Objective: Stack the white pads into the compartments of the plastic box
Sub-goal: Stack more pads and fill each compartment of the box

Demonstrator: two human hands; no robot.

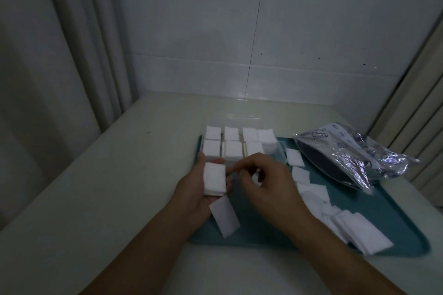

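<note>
Left hand [203, 184] palm up, cradling a small stack of pads [215, 181] — long axis pointing away toward the box [239, 145]. Right hand [263, 179] just beside, fingers curled, pinching at the stack's edge; grasp itself unclear. Box directly ahead of both hands, nearer the left, most compartments already filled. One loose pad [224, 218] below the left wrist; more pads [347, 227] strewn right across the tray [407, 235] — bag [354, 153] beyond.

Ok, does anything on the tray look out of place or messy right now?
One pad stack at the plastic box's right end sits higher than its neighbours. A single pad lies skewed below the left hand, and loose pads sprawl unevenly along the tray.
</note>
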